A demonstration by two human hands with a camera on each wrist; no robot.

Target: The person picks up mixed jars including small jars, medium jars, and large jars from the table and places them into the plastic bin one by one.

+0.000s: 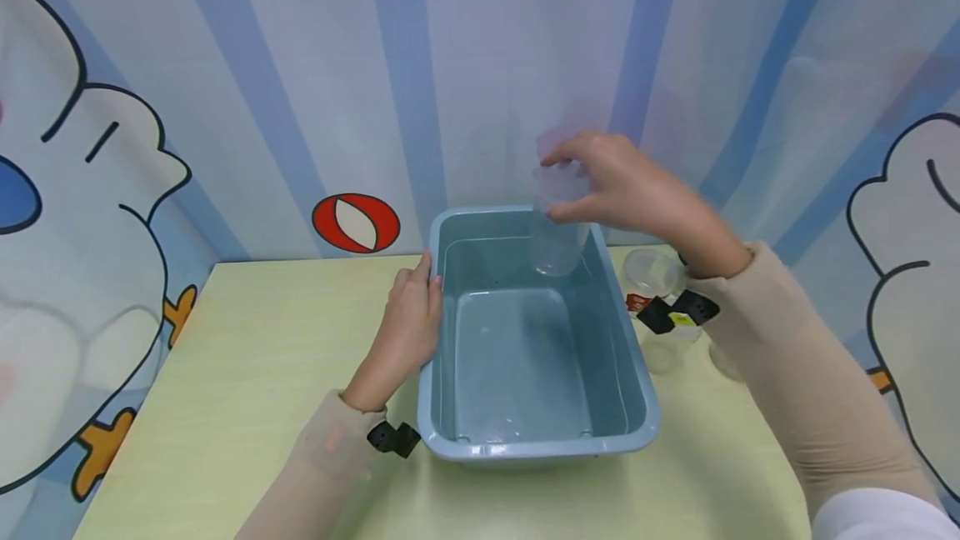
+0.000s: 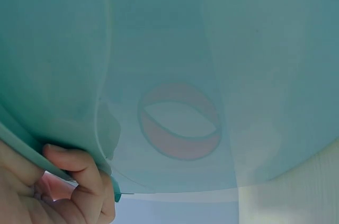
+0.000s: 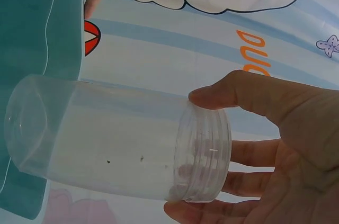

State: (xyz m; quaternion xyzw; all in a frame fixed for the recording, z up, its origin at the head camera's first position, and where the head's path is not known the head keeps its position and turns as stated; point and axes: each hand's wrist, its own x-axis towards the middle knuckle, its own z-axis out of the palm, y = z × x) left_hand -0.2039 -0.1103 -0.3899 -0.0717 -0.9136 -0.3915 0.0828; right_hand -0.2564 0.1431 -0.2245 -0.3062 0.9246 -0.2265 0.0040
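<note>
A blue-grey plastic basin stands on the table. My left hand grips its left rim; in the left wrist view, curled fingers wrap the basin's edge. My right hand holds a clear plastic jar over the basin's far right corner. Thumb and fingers span the jar's threaded mouth in the right wrist view, where no lid shows on it. The jar's bottom end overlaps the basin. A few dark specks show on the jar's wall.
Right of the basin stand other clear containers, one with a red label, partly hidden by the right wrist. The pale yellow table meets a cartoon-printed curtain at its back edge.
</note>
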